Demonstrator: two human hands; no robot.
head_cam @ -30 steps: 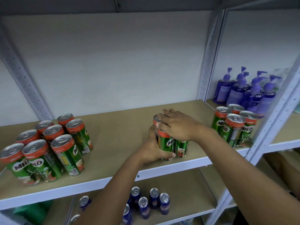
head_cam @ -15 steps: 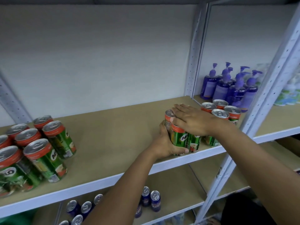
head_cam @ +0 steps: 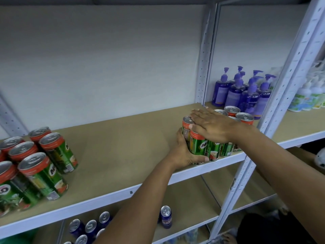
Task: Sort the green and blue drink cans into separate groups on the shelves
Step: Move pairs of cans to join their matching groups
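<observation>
Centre right of frame: a small cluster of green cans (head_cam: 202, 147) stands upright at the front edge of the upper shelf (head_cam: 123, 138), touching a second green group (head_cam: 235, 114) just to its right. The left hand (head_cam: 184, 153) cups the cluster's left side, fingers curled round the nearest can, while the right hand (head_cam: 212, 126) lies flat and spread across the can tops. The bigger green batch (head_cam: 35, 166) sits well apart at lower left, blue cans (head_cam: 91, 226) on the shelf below.
</observation>
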